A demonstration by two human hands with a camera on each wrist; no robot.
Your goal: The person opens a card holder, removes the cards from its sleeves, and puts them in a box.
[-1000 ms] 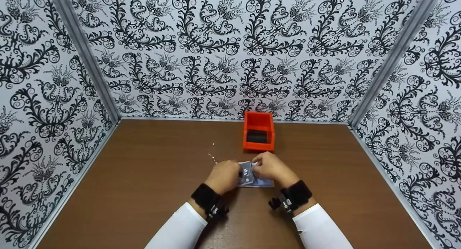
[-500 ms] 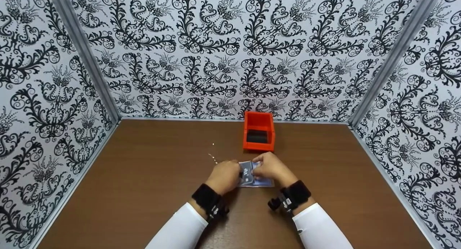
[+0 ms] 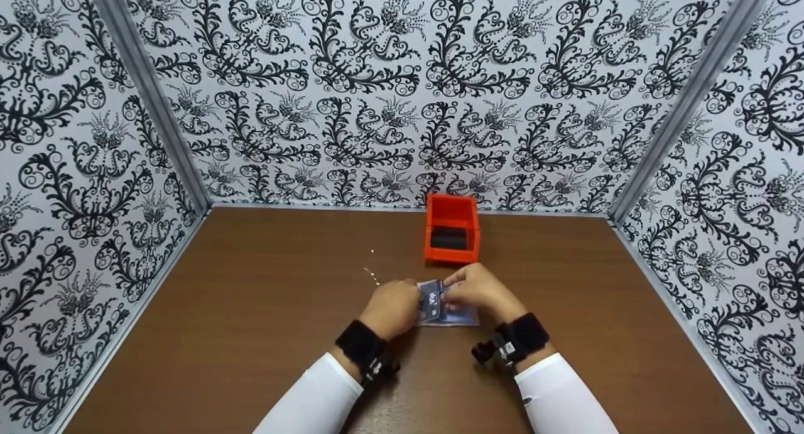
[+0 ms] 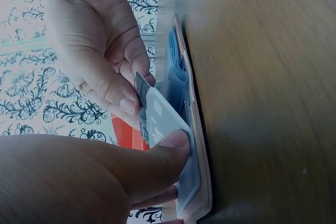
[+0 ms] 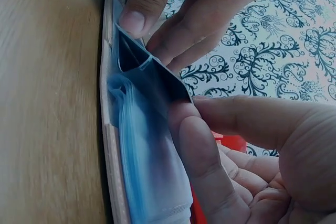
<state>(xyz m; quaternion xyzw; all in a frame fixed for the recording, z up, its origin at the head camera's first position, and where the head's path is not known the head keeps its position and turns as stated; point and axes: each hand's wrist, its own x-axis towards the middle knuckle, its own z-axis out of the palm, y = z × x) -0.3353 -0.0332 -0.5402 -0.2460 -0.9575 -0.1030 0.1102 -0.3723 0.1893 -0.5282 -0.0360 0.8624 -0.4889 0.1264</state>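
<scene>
An opened card holder (image 3: 465, 321) with clear plastic sleeves (image 5: 149, 156) lies on the table between both hands. My left hand (image 3: 392, 305) grips its left side, the thumb on a sleeve that bears a grey card (image 3: 431, 301) with white lettering like "Vip". My right hand (image 3: 475, 289) pinches the edge of a dark card (image 4: 142, 90) between thumb and fingers. In the right wrist view a gap shows between dark layers near the left thumb. Whether the dark card is separate from the lettered one, I cannot tell.
Behind the hands stands an orange bin (image 3: 451, 230) with something dark inside. Left of it, a thin beaded strand (image 3: 372, 275) lies on the brown table (image 3: 264, 308). Patterned walls (image 3: 389, 95) enclose the back and sides.
My right hand has shifted slightly right and up, its fingers still at the card's edge. The left hand stays nearly in place, and the card holder has barely moved.
</scene>
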